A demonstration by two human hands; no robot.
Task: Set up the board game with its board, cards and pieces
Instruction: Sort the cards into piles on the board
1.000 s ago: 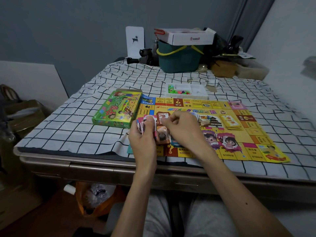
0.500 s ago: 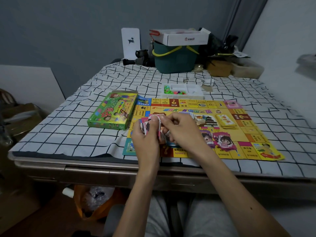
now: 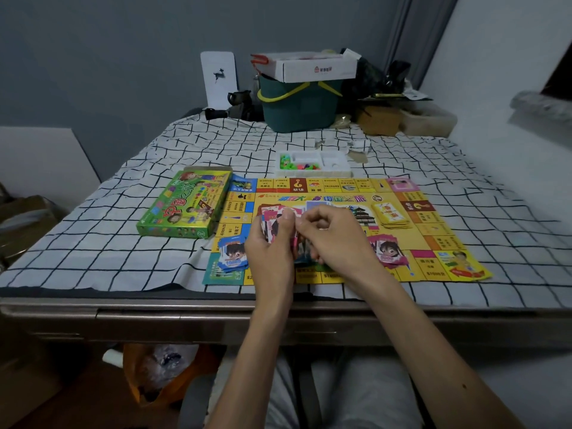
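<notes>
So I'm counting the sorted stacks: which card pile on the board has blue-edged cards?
The blue-edged pile at the board's near-left corner, just left of the left hand. The pile right of the hands is pink-edged; the far-right pile is yellow.

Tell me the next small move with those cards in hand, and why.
Probably peel the next card off the fan with the right hand and lay it on a matching pile. The left hand grips a fanned stack of cards over the board, where a blue pile, a pink pile and a yellow pile already lie sorted.
</notes>
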